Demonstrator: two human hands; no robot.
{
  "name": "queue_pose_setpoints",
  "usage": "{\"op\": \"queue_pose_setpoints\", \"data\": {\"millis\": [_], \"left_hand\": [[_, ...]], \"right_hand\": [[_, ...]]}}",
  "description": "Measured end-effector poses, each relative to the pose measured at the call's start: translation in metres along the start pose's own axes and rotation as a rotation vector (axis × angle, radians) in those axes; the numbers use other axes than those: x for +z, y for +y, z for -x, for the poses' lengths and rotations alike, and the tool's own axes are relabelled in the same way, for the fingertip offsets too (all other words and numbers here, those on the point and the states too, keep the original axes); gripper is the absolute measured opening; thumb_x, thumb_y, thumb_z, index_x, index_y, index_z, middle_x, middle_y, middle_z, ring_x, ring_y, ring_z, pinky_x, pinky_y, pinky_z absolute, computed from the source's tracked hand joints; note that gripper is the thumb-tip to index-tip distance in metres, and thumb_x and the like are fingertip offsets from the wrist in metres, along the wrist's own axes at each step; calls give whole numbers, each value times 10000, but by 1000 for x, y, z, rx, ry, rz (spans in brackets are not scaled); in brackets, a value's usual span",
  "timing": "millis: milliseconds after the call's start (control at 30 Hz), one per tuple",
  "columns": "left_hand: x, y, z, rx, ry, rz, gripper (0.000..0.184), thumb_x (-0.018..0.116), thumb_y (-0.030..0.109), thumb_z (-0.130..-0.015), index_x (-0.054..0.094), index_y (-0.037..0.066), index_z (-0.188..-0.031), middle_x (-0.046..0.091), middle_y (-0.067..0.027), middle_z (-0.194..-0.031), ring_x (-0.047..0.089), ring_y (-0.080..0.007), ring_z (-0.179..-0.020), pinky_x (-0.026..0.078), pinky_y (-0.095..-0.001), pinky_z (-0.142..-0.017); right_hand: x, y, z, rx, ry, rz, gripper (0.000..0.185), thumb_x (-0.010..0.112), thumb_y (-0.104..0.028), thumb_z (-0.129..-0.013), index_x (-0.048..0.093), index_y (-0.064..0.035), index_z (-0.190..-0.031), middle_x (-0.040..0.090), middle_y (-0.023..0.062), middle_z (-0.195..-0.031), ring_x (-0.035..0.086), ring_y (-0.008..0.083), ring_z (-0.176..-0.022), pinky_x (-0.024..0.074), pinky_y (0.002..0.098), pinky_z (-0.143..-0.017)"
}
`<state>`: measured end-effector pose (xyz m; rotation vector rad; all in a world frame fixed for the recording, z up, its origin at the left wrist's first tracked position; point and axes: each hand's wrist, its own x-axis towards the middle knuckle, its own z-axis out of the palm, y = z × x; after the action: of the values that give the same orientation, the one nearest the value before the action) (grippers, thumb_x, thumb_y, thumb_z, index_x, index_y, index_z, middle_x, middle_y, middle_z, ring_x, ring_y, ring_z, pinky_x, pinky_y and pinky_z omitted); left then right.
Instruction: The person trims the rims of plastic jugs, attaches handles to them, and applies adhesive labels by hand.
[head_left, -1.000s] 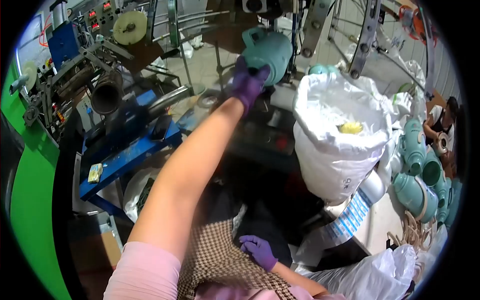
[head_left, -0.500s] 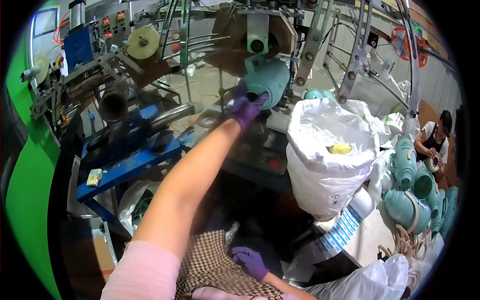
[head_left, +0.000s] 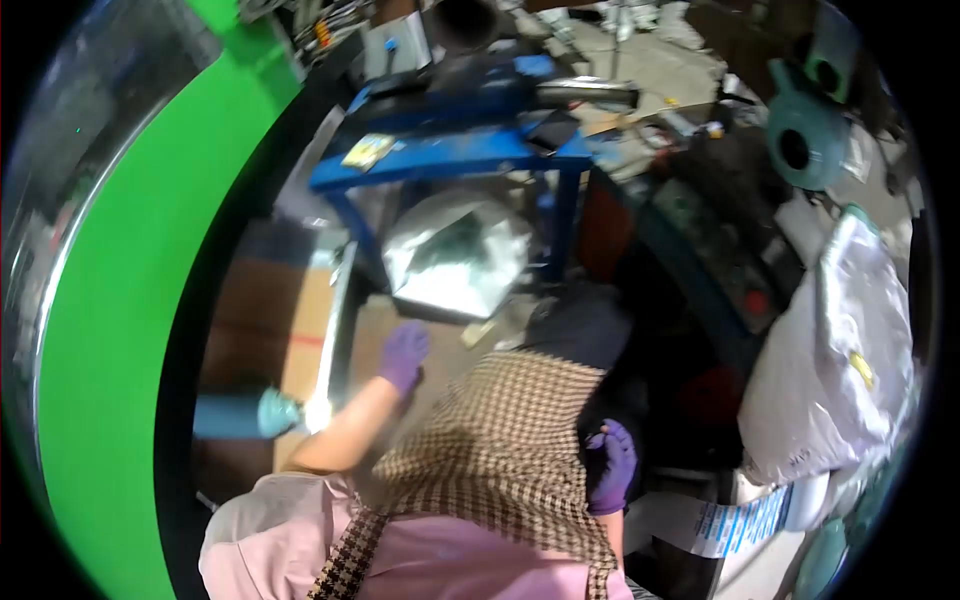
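My left hand (head_left: 404,356), in a purple glove, hangs low in front of a plastic-lined bin (head_left: 455,265). Blur smears its fingers, and nothing shows in it. My right hand (head_left: 614,466), gloved alike, rests beside the checked apron (head_left: 500,410) with loosely bent fingers spread apart and nothing in it. A teal jug (head_left: 822,148) is on the machine at the upper right, away from both hands. To the left of my left forearm, a blurred teal bottle-like piece (head_left: 245,414) lies over a cardboard box (head_left: 295,345).
A blue metal bench (head_left: 450,160) carries a small yellow packet (head_left: 368,151). A green panel (head_left: 130,330) curves along the left. On the right stand a white sack (head_left: 830,370) and a printed label strip (head_left: 740,522).
My left hand has let go of the teal jug, which stays at the machine, and has come down to the left. The view has turned left and downward.
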<state>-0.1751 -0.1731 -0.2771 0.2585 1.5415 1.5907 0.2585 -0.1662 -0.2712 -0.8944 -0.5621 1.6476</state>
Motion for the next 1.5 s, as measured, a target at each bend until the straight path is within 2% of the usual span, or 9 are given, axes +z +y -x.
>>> {"op": "queue_pose_setpoints", "data": {"millis": [167, 233, 500, 600, 800, 1067, 1200, 1367, 1500], "left_hand": [[-321, -63, 27, 104, 46, -487, 90, 615, 183, -916, 624, 117, -856, 590, -95, -804, 592, -256, -732, 481, -387, -626], [-286, -19, 114, 137, 577, -1035, 161, 692, 172, -846, 712, 96, -987, 690, -202, -1026, 688, -356, -940, 567, -459, -782], [-316, -6, 71, 599, 220, -2322, 425, 467, 294, -980, 579, 124, -1353, 599, -152, -1372, 554, -372, -1275, 346, -510, -1144], [-336, -10, 28, -187, -111, -2333, 440, 420, 290, -1003, 568, 107, -1375, 603, -150, -1389, 564, -342, -1287, 377, -483, -1115], [-321, 39, 1, -334, -131, -2434, 290, 583, 367, -950, 761, 192, -1096, 729, -106, -1165, 658, -287, -1190, 466, -410, -984], [-236, 166, 20, 705, 594, -1683, 822, 834, 462, -738, 540, 100, -1415, 618, -173, -1113, 585, -383, -1078, 459, -470, -962], [-242, 140, 35, 482, 751, -1578, 969, 861, 471, -685, 465, 137, -1503, 488, -241, -1445, 491, -421, -1315, 397, -487, -1119], [-219, 179, 58, 486, 349, -1247, 441, 893, 374, -645, 732, 91, -943, 732, -130, -954, 691, -343, -898, 472, -492, -990], [-93, 233, 116, 1047, 158, -1539, 577, 928, 307, -603, 700, 95, -1089, 703, -130, -1140, 656, -346, -1080, 466, -476, -1032]], "right_hand": [[26, 0, -8, -89, -28, 371, 208, 557, -18, -970, 657, 22, -1148, 665, 38, -917, 579, 84, -759, 447, 206, -704], [30, -4, -9, 38, -79, 293, 211, 567, -29, -961, 656, 24, -1146, 649, 16, -950, 562, 68, -785, 433, 203, -716], [47, -4, -4, 82, -100, 491, 207, 586, -70, -983, 664, 10, -1157, 613, -37, -922, 458, 15, -722, 362, 174, -658], [46, -3, -1, 66, -123, 515, 219, 582, -68, -993, 658, 20, -1178, 607, -47, -911, 458, 0, -717, 362, 167, -653], [41, -6, 9, 48, -95, 530, 252, 560, -49, -1003, 647, 64, -1211, 674, 48, -1101, 590, 68, -925, 456, 199, -849], [45, 7, -1, -14, -163, 622, 203, 572, -42, -998, 661, 47, -1157, 649, 1, -1019, 549, 56, -870, 445, 202, -802], [51, -3, 2, -8, -182, 654, 219, 583, -66, -995, 666, 46, -1165, 643, -4, -1009, 541, 55, -848, 443, 198, -785], [49, -14, 12, -151, -72, 519, 312, 604, -64, -993, 611, 38, -1288, 665, 73, -1145, 621, 141, -1037, 483, 257, -945], [58, -42, 4, -625, -48, 916, 452, 639, -22, -922, 557, 32, -1363, 598, 134, -1324, 559, 232, -1240, 437, 337, -1067]]}}
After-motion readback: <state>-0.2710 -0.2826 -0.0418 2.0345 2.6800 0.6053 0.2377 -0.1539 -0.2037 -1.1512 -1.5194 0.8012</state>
